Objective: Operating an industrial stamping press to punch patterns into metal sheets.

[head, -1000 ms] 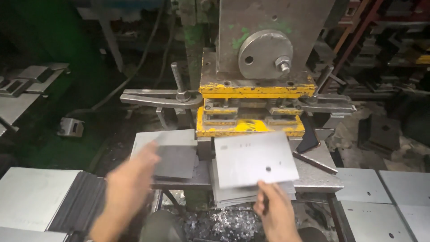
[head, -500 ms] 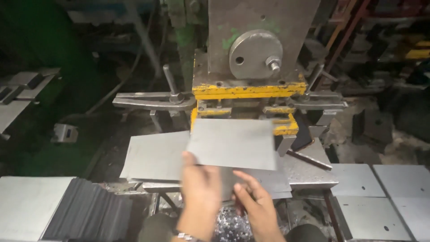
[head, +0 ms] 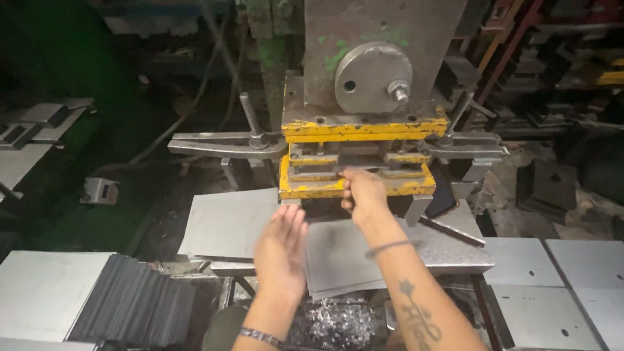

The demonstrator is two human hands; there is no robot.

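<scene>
Right hand [head: 364,194]: we reach it forward to the yellow die [head: 356,170] of the press [head: 383,49], fingers curled together at the slot; whether they pinch anything we cannot tell. Left hand [head: 281,244]: flat, fingers straight and together, hovering over the grey sheet stack [head: 338,263]. Loose sheet [head: 227,221] at left. Metal shavings [head: 335,325] below. Clamp bar [head: 224,144] beside the die.

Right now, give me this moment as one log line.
left hand: open, over metal sheets | right hand: fingers at yellow press die | loose sheet left
</scene>
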